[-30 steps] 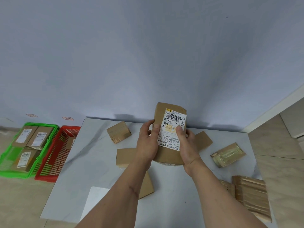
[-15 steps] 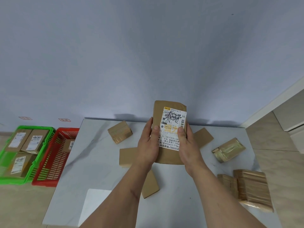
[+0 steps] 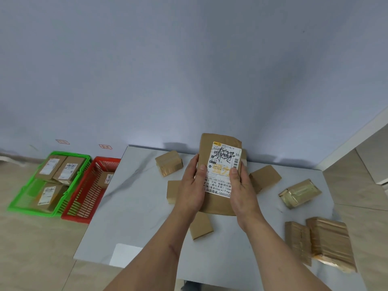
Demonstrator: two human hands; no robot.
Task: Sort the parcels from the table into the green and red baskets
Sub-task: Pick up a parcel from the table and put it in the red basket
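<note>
Held upright above the table centre: labelled parcel, left hand and right hand clamping its side edges, thumbs pressed on the label. Beyond the table's left edge: red basket, then green basket.

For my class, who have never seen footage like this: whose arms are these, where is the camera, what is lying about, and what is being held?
The camera sits on a person's head, looking down at their own bare arms. Their left hand and right hand together grip a brown parcel, its white label facing the camera, above a pale table. More brown parcels lie scattered there. On the floor to the left stand a green basket holding three labelled parcels and a red basket showing one.
</note>
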